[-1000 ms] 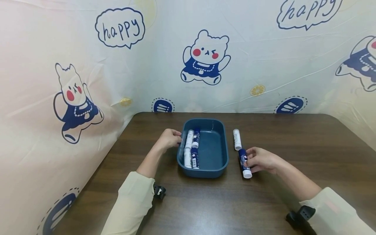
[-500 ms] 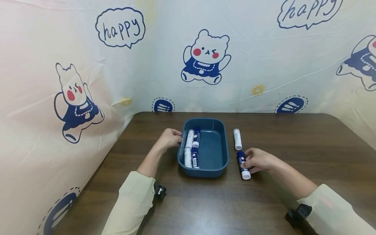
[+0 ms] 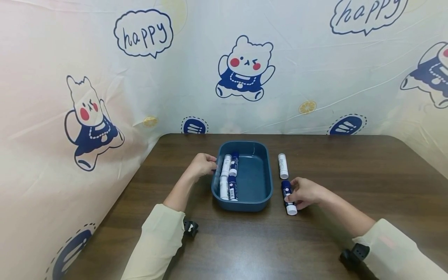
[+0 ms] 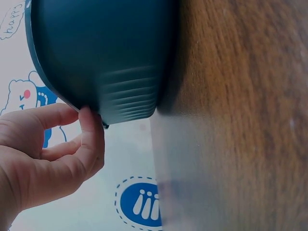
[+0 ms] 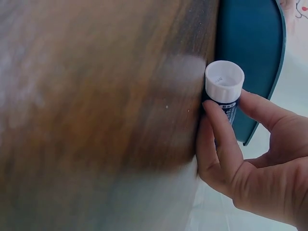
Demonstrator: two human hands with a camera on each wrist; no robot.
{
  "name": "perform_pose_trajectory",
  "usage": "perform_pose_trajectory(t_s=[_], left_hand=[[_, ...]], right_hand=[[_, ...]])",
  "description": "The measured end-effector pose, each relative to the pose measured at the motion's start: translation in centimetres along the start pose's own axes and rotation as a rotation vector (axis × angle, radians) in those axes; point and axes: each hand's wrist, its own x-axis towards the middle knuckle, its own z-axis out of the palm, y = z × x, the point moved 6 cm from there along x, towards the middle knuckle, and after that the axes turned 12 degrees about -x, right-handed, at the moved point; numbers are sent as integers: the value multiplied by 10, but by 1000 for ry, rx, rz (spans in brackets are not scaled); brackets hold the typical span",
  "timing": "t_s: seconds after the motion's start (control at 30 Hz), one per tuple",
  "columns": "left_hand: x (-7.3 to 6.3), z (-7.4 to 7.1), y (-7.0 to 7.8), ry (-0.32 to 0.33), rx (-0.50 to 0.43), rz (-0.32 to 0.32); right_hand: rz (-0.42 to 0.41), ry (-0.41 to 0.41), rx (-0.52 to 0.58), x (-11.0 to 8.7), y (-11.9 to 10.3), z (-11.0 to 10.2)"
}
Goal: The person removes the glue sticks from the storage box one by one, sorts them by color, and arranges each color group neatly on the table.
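In the head view my left hand (image 3: 202, 165) pinches the left rim of a dark teal plastic box (image 3: 253, 207); the left wrist view shows thumb and finger at that rim. Inside, along the left wall, lie two white glue sticks (image 3: 226, 165) and two dark blue glue sticks (image 3: 232, 188) in a two-by-two block. To the right of the box, my right hand (image 3: 308, 191) grips a dark blue glue stick (image 3: 286, 187) with a white base (image 5: 224, 82), between thumb and fingers. This stick lies on the table, its base toward me.
A loose white glue stick (image 3: 282, 166) lies on the brown wooden table (image 3: 241, 245), just beyond the held one. Behind the table hangs a pale sheet (image 3: 196, 77) printed with cartoon animals. A black strap device (image 3: 190, 228) sits on each wrist.
My right hand has shifted the dark blue glue stick slightly left and toward me. The left hand and the box have stayed in place.
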Motion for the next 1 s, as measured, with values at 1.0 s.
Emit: perform_pose_trajectory(t_s=[1.0], left_hand=[[0, 1, 1, -9, 1, 23]], right_hand=[[-44, 78, -42, -1, -2, -7]])
